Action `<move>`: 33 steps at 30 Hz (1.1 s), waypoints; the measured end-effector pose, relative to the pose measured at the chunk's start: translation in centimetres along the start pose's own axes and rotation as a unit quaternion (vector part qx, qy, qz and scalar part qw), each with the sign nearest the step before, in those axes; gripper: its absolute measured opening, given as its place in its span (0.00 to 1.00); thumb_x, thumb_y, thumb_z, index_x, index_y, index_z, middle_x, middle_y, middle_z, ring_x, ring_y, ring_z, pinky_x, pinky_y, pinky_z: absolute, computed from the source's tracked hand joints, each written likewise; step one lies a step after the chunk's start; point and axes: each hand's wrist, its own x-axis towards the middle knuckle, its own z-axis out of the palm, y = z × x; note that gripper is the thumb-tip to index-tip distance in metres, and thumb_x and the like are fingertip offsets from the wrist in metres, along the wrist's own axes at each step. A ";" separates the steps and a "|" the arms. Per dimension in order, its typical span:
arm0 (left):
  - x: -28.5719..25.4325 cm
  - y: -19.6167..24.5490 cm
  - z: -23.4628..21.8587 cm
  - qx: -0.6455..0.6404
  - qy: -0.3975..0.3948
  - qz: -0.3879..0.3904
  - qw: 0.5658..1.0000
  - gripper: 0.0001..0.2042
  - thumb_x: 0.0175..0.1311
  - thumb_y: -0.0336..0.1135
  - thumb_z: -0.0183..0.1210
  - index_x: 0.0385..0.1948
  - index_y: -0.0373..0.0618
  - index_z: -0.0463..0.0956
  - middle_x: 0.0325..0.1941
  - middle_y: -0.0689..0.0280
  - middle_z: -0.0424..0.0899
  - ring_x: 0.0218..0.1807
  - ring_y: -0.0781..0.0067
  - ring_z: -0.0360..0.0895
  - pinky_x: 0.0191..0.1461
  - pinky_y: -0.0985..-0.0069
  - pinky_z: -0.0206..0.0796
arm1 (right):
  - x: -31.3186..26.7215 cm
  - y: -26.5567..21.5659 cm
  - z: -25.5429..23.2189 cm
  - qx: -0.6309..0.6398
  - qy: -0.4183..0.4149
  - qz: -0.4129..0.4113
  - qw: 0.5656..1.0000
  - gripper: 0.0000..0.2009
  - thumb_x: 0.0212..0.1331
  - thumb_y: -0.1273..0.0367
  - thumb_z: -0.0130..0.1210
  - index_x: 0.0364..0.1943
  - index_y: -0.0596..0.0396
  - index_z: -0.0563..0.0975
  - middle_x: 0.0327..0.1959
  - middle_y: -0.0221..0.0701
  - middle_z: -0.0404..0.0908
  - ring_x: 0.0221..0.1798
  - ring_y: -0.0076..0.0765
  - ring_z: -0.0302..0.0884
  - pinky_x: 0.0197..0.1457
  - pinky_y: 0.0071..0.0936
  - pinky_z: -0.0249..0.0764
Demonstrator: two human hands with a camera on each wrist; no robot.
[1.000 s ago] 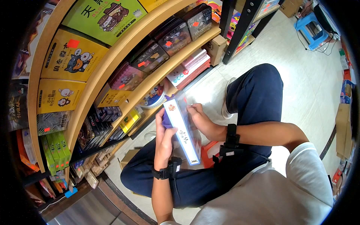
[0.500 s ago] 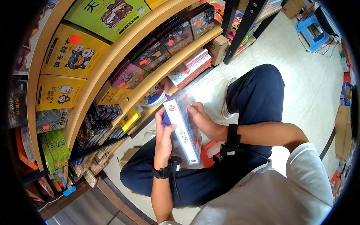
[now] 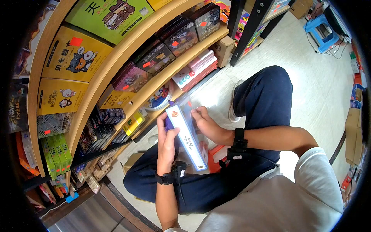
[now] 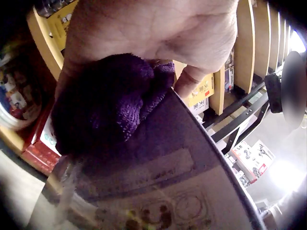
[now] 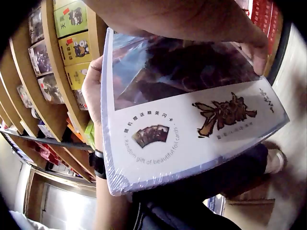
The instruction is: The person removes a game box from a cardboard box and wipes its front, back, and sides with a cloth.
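Note:
A boxed item [image 3: 187,139] in clear wrap is held tilted above the lap, its narrow white side facing up in the head view. My left hand [image 3: 166,149] grips its left side, thumb on the white side, with a dark purple cloth [image 4: 129,110] bunched between palm and box. My right hand [image 3: 211,125] holds the opposite side near the far end, fingertips at the wrap. The right wrist view shows the box's printed face [image 5: 192,124], with the right fingers [image 5: 254,52] bent at its edge.
Curved wooden shelves [image 3: 116,46] with yellow, green and dark boxes stand at the left. A clear round tub [image 3: 160,96] sits on the low shelf. Crossed legs [image 3: 266,96] lie under the hands; a blue stool [image 3: 321,33] and cartons [image 3: 352,135] stand at the right.
The box and my left hand have shifted slightly left. My right hand has stayed almost in place at the other side.

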 end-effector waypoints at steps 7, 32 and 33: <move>0.1 -0.2 0.0 0.040 -0.018 0.001 0.999 0.24 0.62 0.36 0.50 0.60 0.40 0.60 0.53 0.59 0.70 0.54 0.69 0.67 0.60 0.75 0.59 | -2.0 -3.2 1.1 0.062 0.068 0.054 0.994 0.21 0.69 0.53 0.42 0.50 0.59 0.65 0.40 0.41 0.75 0.43 0.37 0.74 0.48 0.38 0.71; 1.6 -0.6 -1.4 -0.059 0.143 0.003 0.988 0.23 0.65 0.33 0.58 0.60 0.37 0.64 0.55 0.63 0.74 0.55 0.73 0.71 0.61 0.78 0.60 | -4.1 -3.8 -1.6 0.126 -0.352 0.017 0.927 0.33 0.70 0.48 0.37 0.71 0.54 0.52 0.70 0.39 0.60 0.67 0.35 0.64 0.69 0.34 0.63; 1.6 -0.7 -1.4 -0.064 0.138 -0.003 0.988 0.22 0.65 0.33 0.58 0.59 0.37 0.66 0.54 0.63 0.75 0.55 0.73 0.71 0.62 0.77 0.60 | -4.1 -3.8 -1.6 0.123 -0.352 0.015 0.928 0.33 0.70 0.48 0.37 0.71 0.54 0.52 0.70 0.39 0.60 0.67 0.35 0.64 0.69 0.34 0.63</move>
